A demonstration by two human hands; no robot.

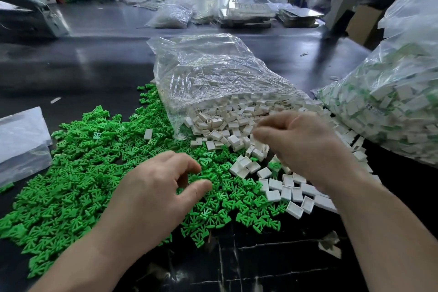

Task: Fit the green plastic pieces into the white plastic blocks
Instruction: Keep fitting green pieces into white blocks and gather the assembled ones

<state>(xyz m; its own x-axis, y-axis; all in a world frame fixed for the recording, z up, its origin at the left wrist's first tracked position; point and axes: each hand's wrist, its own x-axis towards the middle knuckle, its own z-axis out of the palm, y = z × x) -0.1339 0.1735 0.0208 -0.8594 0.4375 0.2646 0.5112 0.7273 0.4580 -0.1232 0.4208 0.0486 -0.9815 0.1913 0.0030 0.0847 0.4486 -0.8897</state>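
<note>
A dark, glossy worktable [94,66] is stretching beyond both hands toward blurred, cluttered shelving. Ahead of the right hand [305,147], a clear bag [213,66] is spilling white blocks [237,114] under its curled fingers; whether they are gripping anything is unclear. A second bag [391,102] is bulging to its right. The left hand [151,194] is hovering relaxed and empty over the green pieces [83,173].
</note>
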